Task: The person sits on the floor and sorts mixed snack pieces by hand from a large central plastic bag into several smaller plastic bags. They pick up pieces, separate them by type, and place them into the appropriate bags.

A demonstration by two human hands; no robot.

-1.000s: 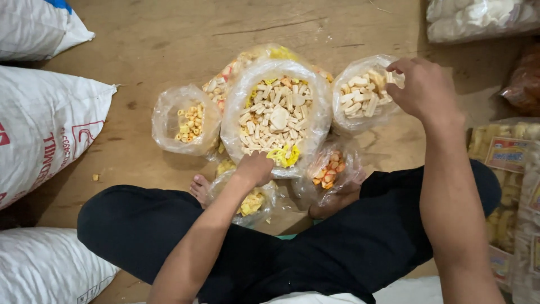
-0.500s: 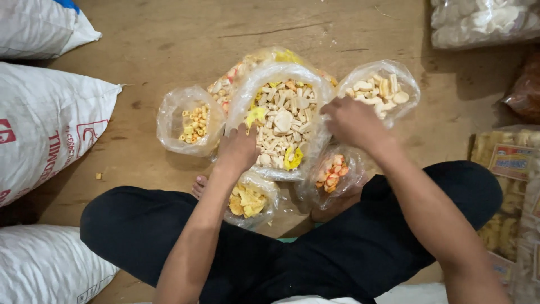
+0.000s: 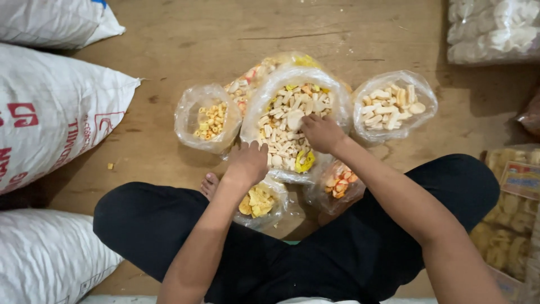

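A big clear bag (image 3: 254, 107) of mixed pale, yellow and orange crackers stands open on the floor in front of my crossed legs. My right hand (image 3: 322, 134) reaches into it from the right, fingers bunched down on the pale crackers in the middle. At the bag's near rim rests my left hand (image 3: 247, 163), its fingertips among the crackers and hiding whatever they touch. Small open bags ring the big one: yellow rings (image 3: 209, 119) at the left, pale sticks (image 3: 394, 107) at the right, yellow chips (image 3: 260, 201) and orange pieces (image 3: 340, 184) by my legs.
Another bag of mixed crackers (image 3: 253, 80) sits behind the big one. White woven sacks (image 3: 56, 107) lie along the left, with one more (image 3: 45, 264) near my left knee. Sealed packs of crackers (image 3: 495, 28) are stacked at the top right and the right edge (image 3: 517, 214).
My right hand has come from the pale-stick bag on the right into the middle of the big bag. My left hand has stayed at the near rim, shifting slightly.
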